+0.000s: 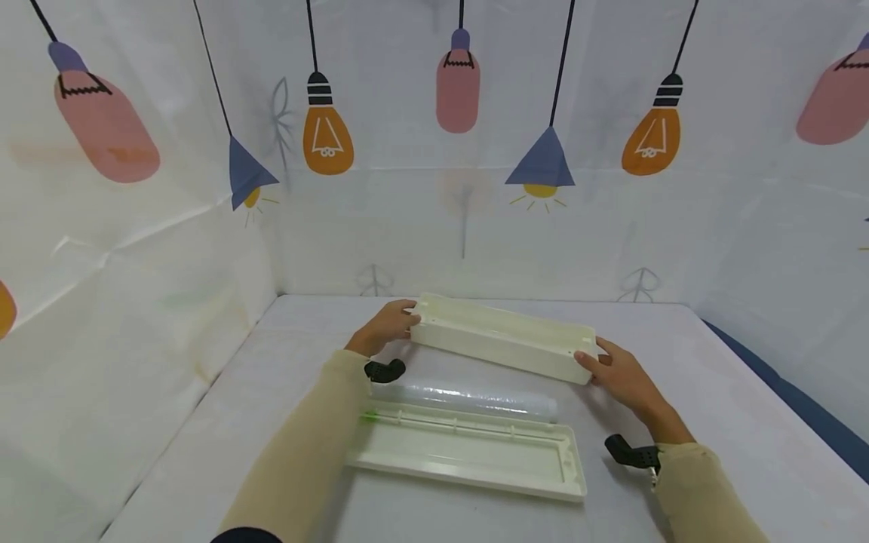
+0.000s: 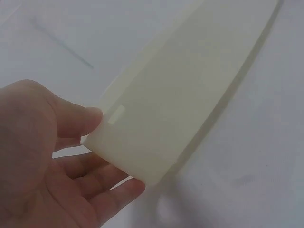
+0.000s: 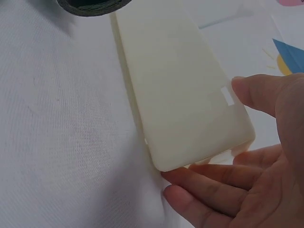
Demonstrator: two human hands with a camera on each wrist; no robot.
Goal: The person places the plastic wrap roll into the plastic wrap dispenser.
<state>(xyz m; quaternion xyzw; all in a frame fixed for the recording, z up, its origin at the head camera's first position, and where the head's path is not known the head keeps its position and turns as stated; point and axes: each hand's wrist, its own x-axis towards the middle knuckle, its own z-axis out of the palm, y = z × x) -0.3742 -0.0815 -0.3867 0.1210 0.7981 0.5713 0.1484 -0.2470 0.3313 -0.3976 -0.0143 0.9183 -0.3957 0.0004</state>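
My left hand (image 1: 387,326) and right hand (image 1: 623,379) hold a long cream plastic box (image 1: 498,351), the body of a plastic wrap dispenser, by its two ends. Its open side faces up, and its right end sits nearer to me. In the left wrist view, the thumb presses beside a small slot in the box (image 2: 175,90), fingers at its end. The right wrist view has the thumb at a similar slot, with fingers under the corner. Just in front lie a roll of clear plastic wrap (image 1: 468,399) and the cream dispenser lid (image 1: 468,452), inner side up.
A white cloth covers the table (image 1: 271,422). Behind it hangs a white sheet (image 1: 407,226) printed with lamps and bulbs, continuing along the left side. The dark end of the roll's core (image 3: 95,7) shows at the top of the right wrist view.
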